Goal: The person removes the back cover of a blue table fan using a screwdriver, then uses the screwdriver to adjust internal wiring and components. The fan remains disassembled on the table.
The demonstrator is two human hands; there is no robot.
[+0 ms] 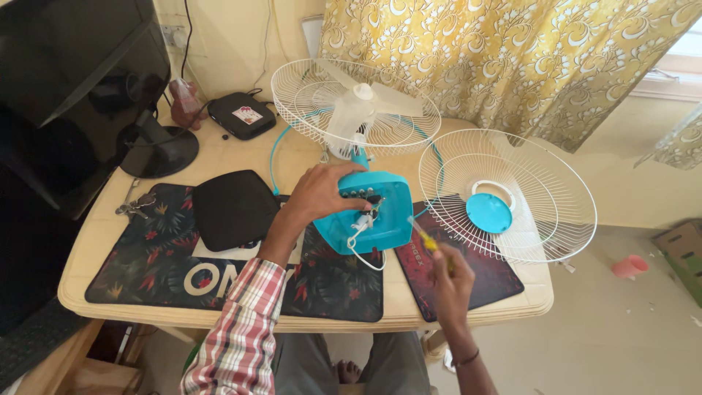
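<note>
A small table fan lies on its back on the desk, its turquoise square base (369, 212) turned toward me with wires and small parts exposed. My left hand (319, 192) rests on the base's left side and steadies it. My right hand (450, 281) grips a screwdriver (425, 238) with a yellow handle, its tip pointing at the base's right edge. Behind the base are the fan's white blades and rear wire guard (355, 106). The loose front guard (508, 194), white wire with a turquoise centre disc, lies to the right.
Dark patterned mats (146, 256) cover the cream desk (241, 314). A black square pad (234, 208) lies left of my arm, with keys (135, 205), a monitor stand (157, 146) and a black box (241, 115) further back. Yellow curtains (504, 51) hang behind. A pink cup (630, 265) sits on the floor.
</note>
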